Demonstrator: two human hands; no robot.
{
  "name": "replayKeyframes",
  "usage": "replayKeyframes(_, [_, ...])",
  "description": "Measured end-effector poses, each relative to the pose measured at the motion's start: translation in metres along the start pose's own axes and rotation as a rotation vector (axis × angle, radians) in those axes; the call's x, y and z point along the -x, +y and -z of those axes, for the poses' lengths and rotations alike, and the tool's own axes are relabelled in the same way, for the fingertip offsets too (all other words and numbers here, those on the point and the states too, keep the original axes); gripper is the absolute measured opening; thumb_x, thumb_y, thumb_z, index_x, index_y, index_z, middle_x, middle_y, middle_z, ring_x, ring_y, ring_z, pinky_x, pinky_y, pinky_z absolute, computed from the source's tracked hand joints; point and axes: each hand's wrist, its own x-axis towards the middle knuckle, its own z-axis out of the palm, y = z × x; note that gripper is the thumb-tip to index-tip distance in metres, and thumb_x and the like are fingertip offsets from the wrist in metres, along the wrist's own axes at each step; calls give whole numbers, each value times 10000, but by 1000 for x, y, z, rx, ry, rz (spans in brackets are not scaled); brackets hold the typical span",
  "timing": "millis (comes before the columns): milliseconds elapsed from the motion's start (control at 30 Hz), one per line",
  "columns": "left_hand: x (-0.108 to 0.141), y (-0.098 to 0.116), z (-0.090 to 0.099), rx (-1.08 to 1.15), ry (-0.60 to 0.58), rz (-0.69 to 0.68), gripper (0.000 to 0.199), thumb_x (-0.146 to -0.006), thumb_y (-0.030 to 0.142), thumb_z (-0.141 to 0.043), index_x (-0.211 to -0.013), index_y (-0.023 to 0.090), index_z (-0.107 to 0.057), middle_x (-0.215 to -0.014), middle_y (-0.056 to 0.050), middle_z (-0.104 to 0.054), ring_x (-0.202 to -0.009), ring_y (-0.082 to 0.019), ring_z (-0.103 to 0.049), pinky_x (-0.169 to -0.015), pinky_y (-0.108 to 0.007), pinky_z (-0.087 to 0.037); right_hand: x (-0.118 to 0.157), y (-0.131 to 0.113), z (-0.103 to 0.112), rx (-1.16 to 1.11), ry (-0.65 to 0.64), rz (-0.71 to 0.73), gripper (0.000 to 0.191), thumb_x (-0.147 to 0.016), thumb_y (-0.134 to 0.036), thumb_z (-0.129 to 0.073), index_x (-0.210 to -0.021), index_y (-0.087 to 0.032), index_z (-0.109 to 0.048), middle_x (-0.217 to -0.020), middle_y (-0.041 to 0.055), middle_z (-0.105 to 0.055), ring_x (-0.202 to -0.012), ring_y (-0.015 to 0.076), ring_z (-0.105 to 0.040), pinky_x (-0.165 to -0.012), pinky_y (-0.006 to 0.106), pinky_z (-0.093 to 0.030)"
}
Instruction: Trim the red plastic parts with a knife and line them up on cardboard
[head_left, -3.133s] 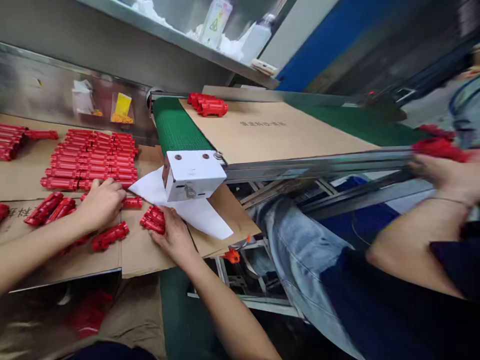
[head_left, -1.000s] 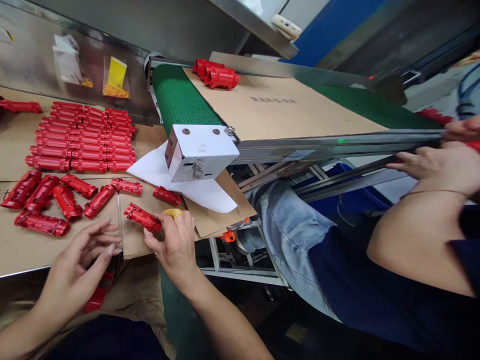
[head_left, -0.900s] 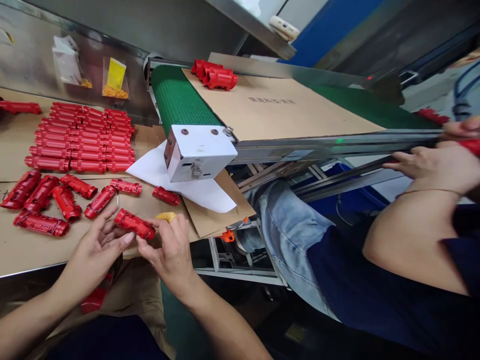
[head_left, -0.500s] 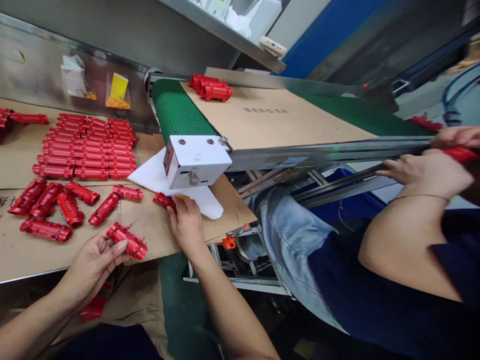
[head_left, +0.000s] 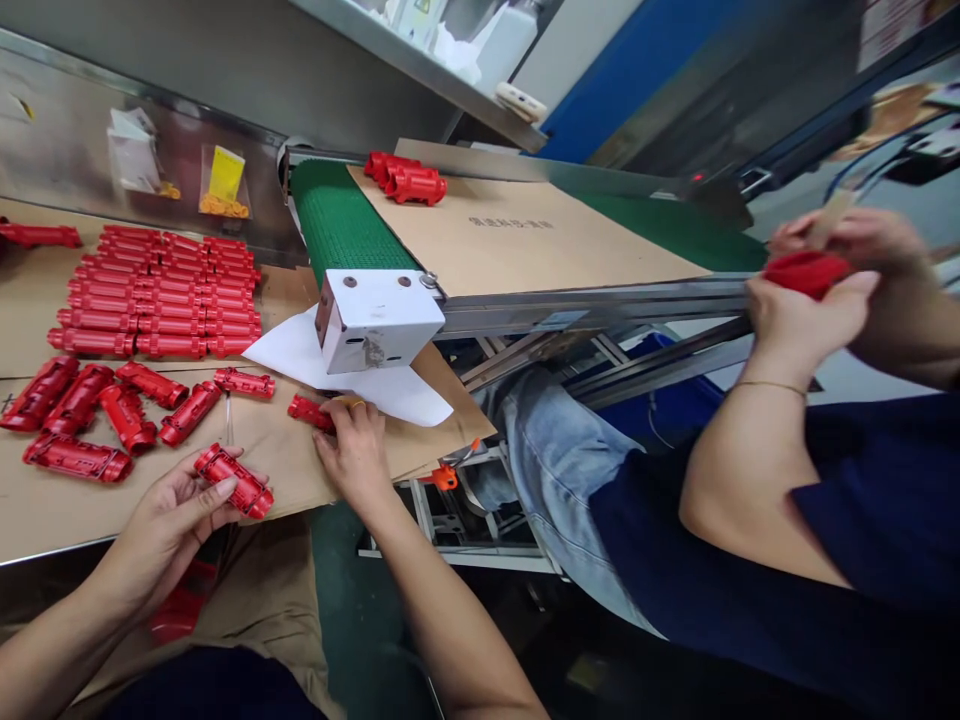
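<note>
A red plastic tube-shaped part (head_left: 234, 482) with cut-out sides rests in my left hand (head_left: 187, 510), thumb on top and fingers beneath, just over the table's front edge. My right hand (head_left: 354, 450) lies beside the conveyor's end, its fingers closed on the end of another red plastic part (head_left: 309, 411). The fingertips there are partly hidden. White paper (head_left: 405, 392) lies under the conveyor end, close to my right hand. Several loose red parts (head_left: 127, 417) lie to the left, with tight rows of similar parts (head_left: 169, 300) behind them on cardboard.
A green conveyor belt (head_left: 341, 225) carries a cardboard sheet (head_left: 525, 245) and a few red parts (head_left: 409, 182). Its white end block (head_left: 381, 318) juts over the table. Orange-handled scissors (head_left: 444, 477) sit at the table's edge. At right, a co-worker's hands (head_left: 810, 320) hold something red.
My right hand and its red part have come slightly toward me, and the paper has shifted. My left hand keeps its hold. The co-worker's hands have come together around a red thing.
</note>
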Motion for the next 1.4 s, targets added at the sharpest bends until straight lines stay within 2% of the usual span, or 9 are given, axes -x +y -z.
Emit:
replayKeyframes(133, [2, 4, -2, 6, -7, 31, 740, -597, 332, -1070, -1227, 123, -741, -963, -138, -870, -914, -284, -838, -817, -343, -697, 5, -3, 1, -252, -26, -46, 304, -910, -204, -782, -1211, -172, -754, -1008, 83, -770, -856, 234, -706, -810, 360, -607])
replayKeyframes(233, [4, 5, -1, 10, 10, 34, 762, -589, 339, -1072, -1242, 146, -730, -969, -119, -871, -891, -275, -839, -800, -340, -694, 16, -19, 9, -435, -38, -68, 222, -952, -309, -798, -1135, -183, -792, -832, 20, -776, -667, 162, -688, -618, 256, -572])
replayKeyframes(467, [16, 7, 1, 46, 12, 37, 639, -588, 307, -1073, -1139, 195, -770, -998, -73, -874, -863, -259, -841, -772, -331, -703, 46, -62, 25, -1009, -78, -191, 338, -871, -414, -892, -1138, -216, -831, -964, 67, -823, -798, 197, -758, -732, 309, -622])
replayKeyframes(833, [17, 6, 7, 57, 47, -29, 575, -564, 278, -1082, -1042, 149, -789, -922, -89, -862, -768, -223, -812, -713, -288, -690, 52, -82, 18, -964, -53, -136, 303, -895, -398, -888, -1120, -205, -824, -917, 44, -806, -750, 176, -740, -703, 280, -613])
replayKeyframes(933, [16, 6, 7, 59, 101, -60, 570, -553, 279, -1082, -1013, 146, -773, -893, -74, -858, -695, -194, -787, -647, -260, -672, 55, -88, 16, -864, -28, 53, 339, -921, -438, -875, -1161, -206, -817, -1003, 76, -806, -886, 214, -750, -797, 320, -630])
replayKeyframes(1033, [18, 9, 10, 80, 183, -68, 615, -514, 207, -1075, -1034, 171, -749, -856, -47, -855, -670, -201, -791, -636, -274, -680, 31, -83, 15, -681, -53, 239, 169, -982, -371, -818, -1069, -226, -828, -1013, 72, -796, -965, 229, -728, -872, 342, -619])
replayKeyframes(1100, [21, 13, 13, 91, 230, -41, 639, -486, 161, -1061, -1040, 169, -744, -829, -51, -852, -674, -227, -805, -631, -293, -691, -1, -74, 9, -458, -55, 186, 125, -1039, -278, -716, -987, -218, -812, -965, 67, -760, -926, 223, -707, -889, 350, -605])
replayKeyframes(1233, [26, 16, 22, 72, 263, 17, 568, -506, 168, -1052, -979, 144, -739, -808, -80, -846, -629, -216, -793, -511, -234, -642, -61, -57, -18, -324, -70, 117, 275, -964, -154, -717, -1235, -170, -756, -1133, 149, -718, -1145, 332, -636, -1076, 504, -529])
replayKeyframes(1400, [27, 7, 40, 64, 247, 19, 526, -613, 273, -1050, -1032, 141, -761, -879, -88, -849, -658, -194, -791, -455, -190, -593, -65, -54, -44, -304, -138, 89, 421, -866, -126, -800, -1278, -184, -734, -1122, 120, -675, -1107, 318, -643, -1041, 489, -558])
